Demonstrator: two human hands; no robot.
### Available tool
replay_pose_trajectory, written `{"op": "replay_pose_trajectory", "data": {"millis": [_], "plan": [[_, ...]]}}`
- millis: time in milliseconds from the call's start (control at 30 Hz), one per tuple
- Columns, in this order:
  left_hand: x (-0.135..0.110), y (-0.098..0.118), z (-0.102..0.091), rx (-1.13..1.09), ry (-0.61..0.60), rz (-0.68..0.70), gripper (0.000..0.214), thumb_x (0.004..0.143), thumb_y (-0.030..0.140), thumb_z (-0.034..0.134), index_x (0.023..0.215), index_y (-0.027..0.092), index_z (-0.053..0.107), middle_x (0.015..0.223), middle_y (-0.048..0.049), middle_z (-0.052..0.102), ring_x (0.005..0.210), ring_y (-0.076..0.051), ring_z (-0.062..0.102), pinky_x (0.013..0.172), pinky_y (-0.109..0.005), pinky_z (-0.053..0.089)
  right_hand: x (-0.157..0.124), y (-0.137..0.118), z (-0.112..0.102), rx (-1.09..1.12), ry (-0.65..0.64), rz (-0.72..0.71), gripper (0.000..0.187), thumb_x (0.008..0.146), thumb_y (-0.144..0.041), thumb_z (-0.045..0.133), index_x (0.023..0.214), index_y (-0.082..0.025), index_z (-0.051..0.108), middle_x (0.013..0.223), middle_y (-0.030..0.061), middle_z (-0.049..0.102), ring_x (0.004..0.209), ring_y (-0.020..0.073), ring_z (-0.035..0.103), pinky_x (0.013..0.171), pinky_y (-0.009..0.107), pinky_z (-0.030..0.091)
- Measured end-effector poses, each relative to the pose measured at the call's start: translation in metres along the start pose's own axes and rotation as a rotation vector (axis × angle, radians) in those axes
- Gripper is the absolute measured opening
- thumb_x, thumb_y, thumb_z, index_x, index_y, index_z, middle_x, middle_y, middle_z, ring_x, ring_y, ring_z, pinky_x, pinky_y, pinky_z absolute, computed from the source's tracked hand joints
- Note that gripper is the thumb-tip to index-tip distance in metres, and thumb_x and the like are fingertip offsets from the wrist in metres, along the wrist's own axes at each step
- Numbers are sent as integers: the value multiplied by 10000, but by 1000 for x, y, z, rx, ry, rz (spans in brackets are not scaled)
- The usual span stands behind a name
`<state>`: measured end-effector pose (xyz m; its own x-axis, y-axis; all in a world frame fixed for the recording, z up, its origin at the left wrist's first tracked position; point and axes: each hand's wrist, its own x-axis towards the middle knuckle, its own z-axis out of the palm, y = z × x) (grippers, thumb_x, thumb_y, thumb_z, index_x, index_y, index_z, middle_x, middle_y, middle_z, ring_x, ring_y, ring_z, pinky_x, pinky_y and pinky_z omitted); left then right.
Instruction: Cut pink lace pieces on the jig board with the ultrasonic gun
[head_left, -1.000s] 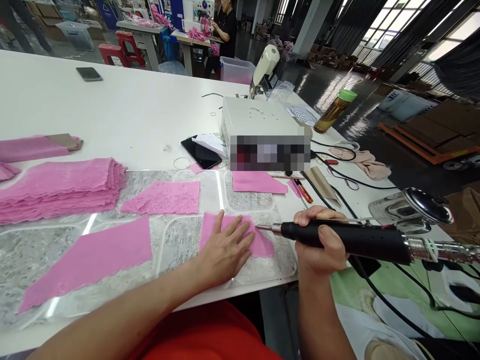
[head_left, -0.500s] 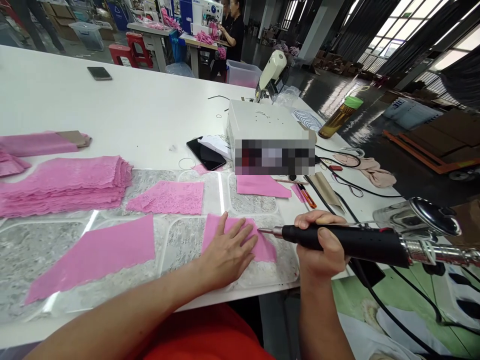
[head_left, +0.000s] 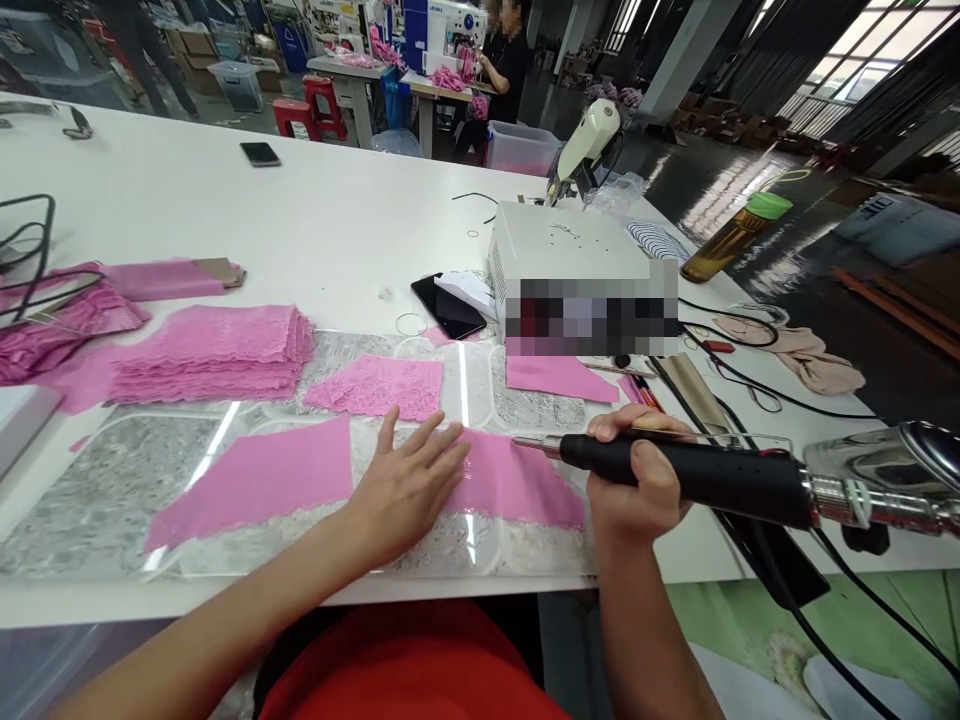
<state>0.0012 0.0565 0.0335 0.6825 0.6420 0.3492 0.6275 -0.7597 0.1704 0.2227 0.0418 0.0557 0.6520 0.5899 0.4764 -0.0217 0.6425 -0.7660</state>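
My left hand (head_left: 411,487) lies with spread fingers over the left edge of a pink fabric piece (head_left: 525,485), at the middle front of the table. In my right hand (head_left: 637,490) is a black handpiece (head_left: 712,485) with a thin metal tip pointing left. The tip is over the fabric's upper edge; whether it touches I cannot tell. Left of my left hand lies a flat plain pink panel (head_left: 262,480). Behind my fingers is a lacy pink piece (head_left: 382,385). All rest on a clear-and-grey patterned template (head_left: 97,500).
A stack of pink lace (head_left: 217,350) sits at the left. A white machine box (head_left: 577,240) stands behind the fabric, with a phone (head_left: 448,307) beside it. Cables (head_left: 787,370) run along the right, near a green-capped bottle (head_left: 735,240). In the background, a person (head_left: 506,75) sits at a sewing machine.
My left hand has slid left towards the fabric's left edge, uncovering more of it. The handpiece tip has shifted left along the upper edge. The view has turned left.
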Motion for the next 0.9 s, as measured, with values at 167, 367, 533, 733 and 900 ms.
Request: {"op": "replay_pose_trajectory", "data": {"millis": [167, 367, 533, 733, 900], "plan": [[-9, -13, 14, -31, -19, -38, 363, 1007, 259, 373, 1280, 228, 611, 1360, -79, 598, 1316, -331, 485, 1122, -690, 175, -2, 3, 4, -5, -13, 1, 120, 641, -236, 568, 755, -202, 562, 704, -14, 558, 557, 123, 514, 563, 315, 444], [-9, -12, 17, -30, 0, -40, 351, 1007, 254, 386, 1259, 220, 627, 1336, -87, 616, 1322, -315, 484, 1141, -668, 152, -3, 5, 5, -23, -32, -9, 116, 643, -225, 558, 755, -199, 573, 703, -6, 557, 564, 128, 509, 577, 326, 444], [-10, -14, 17, -27, 3, -51, 343, 1006, 265, 393, 1244, 211, 634, 1325, -90, 624, 1306, -316, 501, 1139, -674, 151, -4, 5, 4, -43, -34, -9, 110, 644, -239, 563, 749, -207, 565, 708, -9, 551, 567, 129, 503, 567, 321, 440], [-10, -14, 18, -35, 5, -42, 339, 1011, 278, 393, 1234, 191, 634, 1339, -91, 612, 1305, -330, 498, 1132, -689, 143, -2, 4, 4, -57, -38, 2, 94, 643, -229, 574, 731, -209, 547, 702, -15, 562, 569, 131, 516, 570, 325, 452], [-10, -14, 18, -41, 13, -49, 329, 1006, 291, 421, 1229, 182, 637, 1335, -94, 615, 1298, -331, 507, 1135, -683, 147, -2, 4, 6, -40, -50, -5, 97, 655, -213, 575, 750, -201, 561, 707, -15, 569, 564, 123, 518, 588, 324, 454]]}}
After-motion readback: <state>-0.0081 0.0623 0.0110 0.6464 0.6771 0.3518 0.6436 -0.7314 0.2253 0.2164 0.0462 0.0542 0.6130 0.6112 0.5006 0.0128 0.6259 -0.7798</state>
